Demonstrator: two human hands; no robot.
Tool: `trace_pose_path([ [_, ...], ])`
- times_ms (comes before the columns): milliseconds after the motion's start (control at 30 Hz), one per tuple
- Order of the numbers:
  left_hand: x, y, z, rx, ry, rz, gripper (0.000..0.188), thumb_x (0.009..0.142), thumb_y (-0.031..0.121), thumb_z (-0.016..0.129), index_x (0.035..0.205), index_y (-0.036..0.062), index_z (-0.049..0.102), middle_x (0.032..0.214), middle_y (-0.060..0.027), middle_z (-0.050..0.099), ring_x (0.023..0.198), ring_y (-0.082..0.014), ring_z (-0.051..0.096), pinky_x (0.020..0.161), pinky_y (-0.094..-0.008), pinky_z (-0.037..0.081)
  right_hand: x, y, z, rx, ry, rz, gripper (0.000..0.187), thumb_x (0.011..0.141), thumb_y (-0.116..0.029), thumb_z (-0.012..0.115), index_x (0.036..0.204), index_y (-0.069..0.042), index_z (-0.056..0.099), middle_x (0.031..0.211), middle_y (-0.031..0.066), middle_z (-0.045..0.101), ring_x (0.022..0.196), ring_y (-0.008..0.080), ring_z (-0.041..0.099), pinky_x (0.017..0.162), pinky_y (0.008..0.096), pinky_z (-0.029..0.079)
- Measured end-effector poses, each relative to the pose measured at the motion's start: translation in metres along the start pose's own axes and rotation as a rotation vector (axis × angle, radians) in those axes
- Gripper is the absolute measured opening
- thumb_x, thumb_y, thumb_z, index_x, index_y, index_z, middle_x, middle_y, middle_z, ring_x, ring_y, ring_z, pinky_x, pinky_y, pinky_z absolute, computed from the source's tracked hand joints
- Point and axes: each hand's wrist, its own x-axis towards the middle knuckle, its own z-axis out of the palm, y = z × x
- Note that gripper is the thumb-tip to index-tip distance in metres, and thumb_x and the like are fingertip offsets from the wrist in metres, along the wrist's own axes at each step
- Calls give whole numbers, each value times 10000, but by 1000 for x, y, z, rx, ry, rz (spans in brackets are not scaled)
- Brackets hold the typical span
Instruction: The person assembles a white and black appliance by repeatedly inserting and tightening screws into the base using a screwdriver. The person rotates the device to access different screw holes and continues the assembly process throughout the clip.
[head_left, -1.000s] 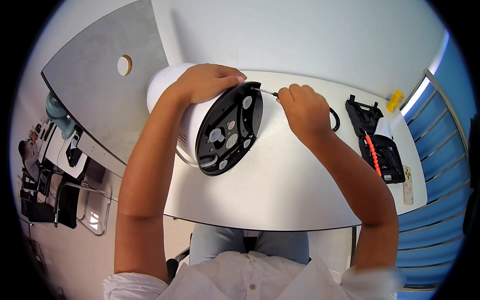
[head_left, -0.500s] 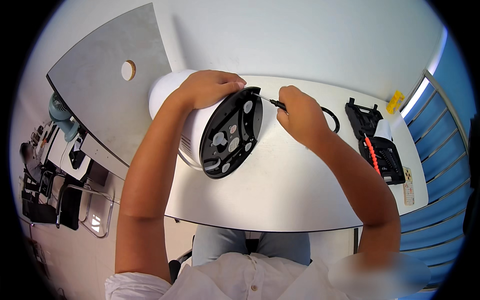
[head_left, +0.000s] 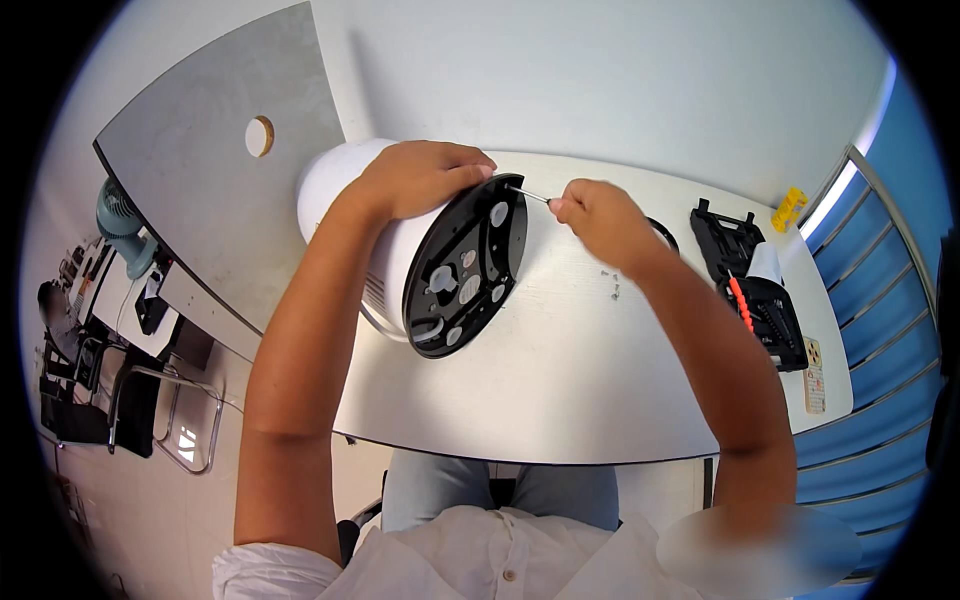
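Note:
A white rounded appliance [head_left: 335, 185] lies tipped on its side on the white table, its black underside [head_left: 428, 305] with several round feet turned toward the right. Over the top of its body, beside the base rim, my left hand [head_left: 425, 177] is closed and steadies it. My right hand [head_left: 605, 225] is wrapped around the handle of a screwdriver [head_left: 530, 194], hiding the handle. The thin metal shaft points left, and its tip meets the upper end of the black base. Below my right hand, several small screws [head_left: 615, 287] lie loose on the tabletop.
At the right sits an opened black tool case [head_left: 785, 345] with an orange flexible shaft [head_left: 741, 303]. Beside it are a pale remote-like piece [head_left: 814, 385] and a yellow item [head_left: 789, 210]. A grey panel [head_left: 200, 190] rises at left; metal rails [head_left: 895, 210] border the right.
My right hand has turned around the screwdriver and now covers its black handle. The small screws have come into sight under it. The appliance and my left hand stay almost the same.

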Motion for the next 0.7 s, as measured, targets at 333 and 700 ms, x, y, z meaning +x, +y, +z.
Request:
trace_pose_path([
  [333,5,-3,1,19,-5,12,492,888,485,426,1189,175,662,1176,-83,656,1109,-265,584,970,-337,417,2,27,12,-436,517,-646,129,787,-115,651,742,-93,531,669,29,451,584,188,459,493,316,365],
  [700,9,-1,1,32,-26,16,484,887,478,408,1182,185,657,1163,-69,660,1097,-249,585,956,-342,419,4,22,11,-397,330,-398,167,854,-212,636,771,-82,574,612,23,441,566,158,449,489,297,354],
])
